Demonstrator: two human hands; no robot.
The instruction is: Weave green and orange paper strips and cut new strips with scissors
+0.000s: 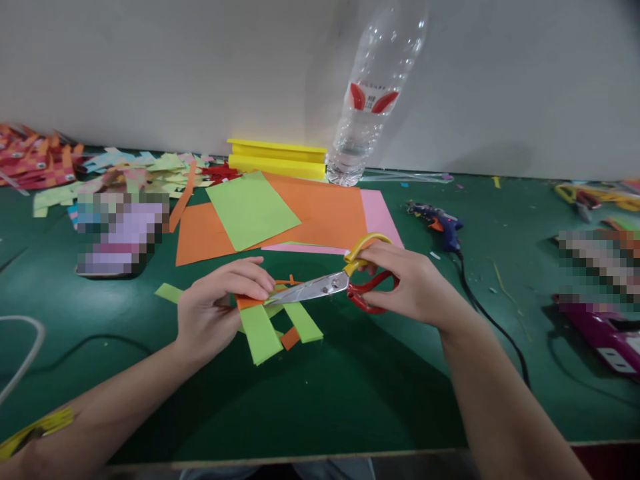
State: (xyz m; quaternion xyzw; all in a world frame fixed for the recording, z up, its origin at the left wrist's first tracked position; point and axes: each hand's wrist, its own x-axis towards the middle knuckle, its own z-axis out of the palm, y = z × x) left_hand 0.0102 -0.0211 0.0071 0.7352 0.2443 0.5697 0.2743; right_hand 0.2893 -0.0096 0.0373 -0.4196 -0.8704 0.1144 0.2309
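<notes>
My left hand (215,310) pinches a small paper piece (263,333) made of green strips and orange paper, held a little above the green table (350,400). In my right hand (415,280) is a pair of scissors (323,287) with one yellow and one red handle loop. The metal blades point left and reach the paper near my left fingertips. Whether the blades are parted there is hard to tell. A green strip end (169,292) sticks out behind my left hand.
Behind lie a green sheet (253,210), orange sheets (325,207) and a pink sheet (381,212). A plastic bottle (373,100) leans against the wall beside yellow folded paper (277,160). A blue glue gun (440,223) with its cord lies right; a phone (123,233) and paper scraps (155,167) left.
</notes>
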